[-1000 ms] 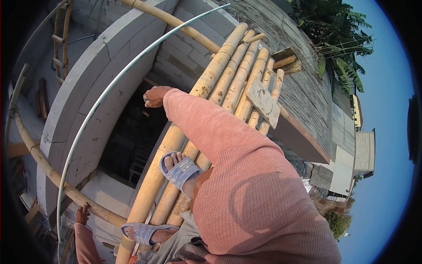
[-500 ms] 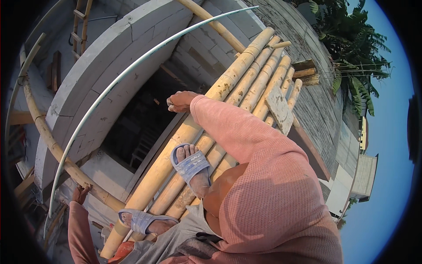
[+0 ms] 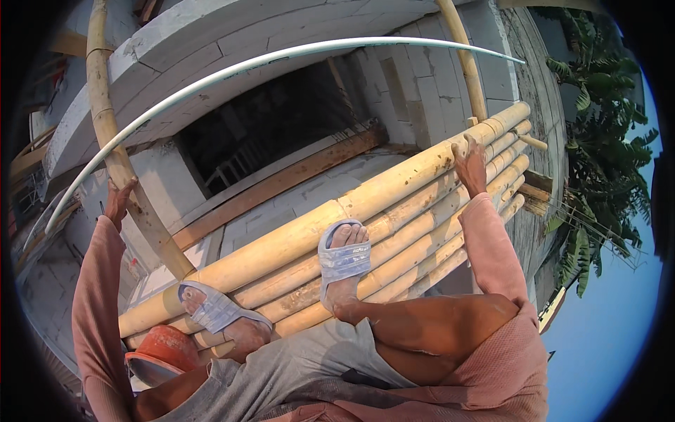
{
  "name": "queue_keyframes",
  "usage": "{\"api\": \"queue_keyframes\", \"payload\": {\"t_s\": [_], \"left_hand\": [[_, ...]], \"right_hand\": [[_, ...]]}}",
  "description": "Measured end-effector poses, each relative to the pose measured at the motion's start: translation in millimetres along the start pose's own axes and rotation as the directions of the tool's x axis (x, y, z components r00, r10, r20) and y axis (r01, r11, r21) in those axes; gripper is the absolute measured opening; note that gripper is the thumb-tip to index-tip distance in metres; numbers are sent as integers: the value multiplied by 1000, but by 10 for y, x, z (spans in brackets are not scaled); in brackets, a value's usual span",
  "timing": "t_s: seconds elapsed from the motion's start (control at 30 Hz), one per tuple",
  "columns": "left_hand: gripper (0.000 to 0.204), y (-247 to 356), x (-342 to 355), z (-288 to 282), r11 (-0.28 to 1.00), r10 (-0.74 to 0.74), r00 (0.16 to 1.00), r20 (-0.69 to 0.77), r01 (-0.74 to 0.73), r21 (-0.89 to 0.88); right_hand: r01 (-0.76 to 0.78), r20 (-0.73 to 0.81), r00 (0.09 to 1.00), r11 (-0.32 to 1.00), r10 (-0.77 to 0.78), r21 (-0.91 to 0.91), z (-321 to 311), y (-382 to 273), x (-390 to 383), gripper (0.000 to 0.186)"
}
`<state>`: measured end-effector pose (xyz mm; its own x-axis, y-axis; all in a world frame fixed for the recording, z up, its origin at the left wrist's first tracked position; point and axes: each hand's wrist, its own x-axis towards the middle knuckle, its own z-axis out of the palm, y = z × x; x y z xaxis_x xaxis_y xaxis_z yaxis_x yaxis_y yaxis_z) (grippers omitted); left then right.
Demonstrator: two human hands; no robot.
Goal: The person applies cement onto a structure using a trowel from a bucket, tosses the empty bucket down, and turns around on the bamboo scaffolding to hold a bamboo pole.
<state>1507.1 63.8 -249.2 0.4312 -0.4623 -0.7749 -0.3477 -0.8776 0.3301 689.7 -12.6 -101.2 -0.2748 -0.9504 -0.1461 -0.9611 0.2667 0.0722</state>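
Note:
Around an upright bamboo pole (image 3: 105,123) at the left, my left hand (image 3: 119,200) is closed. My right hand (image 3: 471,167) is closed over the thick outer bamboo pole (image 3: 415,171) of the platform, near its right end. Beneath my feet, which wear worn blue slide sandals (image 3: 344,259), several bamboo poles (image 3: 422,239) lie side by side. A long pale pipe (image 3: 232,70) arcs across in front, passing the upright pole above my left hand. By my left foot sits a red bowl-like container (image 3: 169,348), dusty at its rim.
Past the platform's outer edge is a drop, with a wooden plank (image 3: 281,179) and a dark opening (image 3: 260,126) below. A curved block wall (image 3: 204,60) stands ahead. Another bamboo pole (image 3: 464,63) rises near my right hand. Leafy plants (image 3: 598,98) are at the far right.
My right hand has moved right and come down onto the platform's outer pole. My view has turned, and the red container shows more. My left hand stays on the upright pole.

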Motion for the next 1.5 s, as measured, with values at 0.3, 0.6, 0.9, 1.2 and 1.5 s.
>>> {"api": "queue_keyframes", "payload": {"t_s": [0.3,0.6,0.9,1.2,1.5], "left_hand": [[63,9,311,-107,996,58,966,253,-72,47],[52,-310,295,-321,987,121,977,174,-138,87],[50,-459,398,-394,962,150,979,136,-176,211],[49,-543,448,-450,954,141,976,164,-178,240],[49,-525,438,-505,944,177,967,183,-219,245]], "right_hand": [[-170,351,933,954,76,245,-82,-14,-227,89],[-145,493,870,957,3,250,-18,-55,-233,103],[-212,540,841,943,42,257,-15,-114,-172,104],[-241,600,798,940,51,242,-72,-217,-103,101],[-204,577,816,955,42,217,-73,-145,-96,104]]}}
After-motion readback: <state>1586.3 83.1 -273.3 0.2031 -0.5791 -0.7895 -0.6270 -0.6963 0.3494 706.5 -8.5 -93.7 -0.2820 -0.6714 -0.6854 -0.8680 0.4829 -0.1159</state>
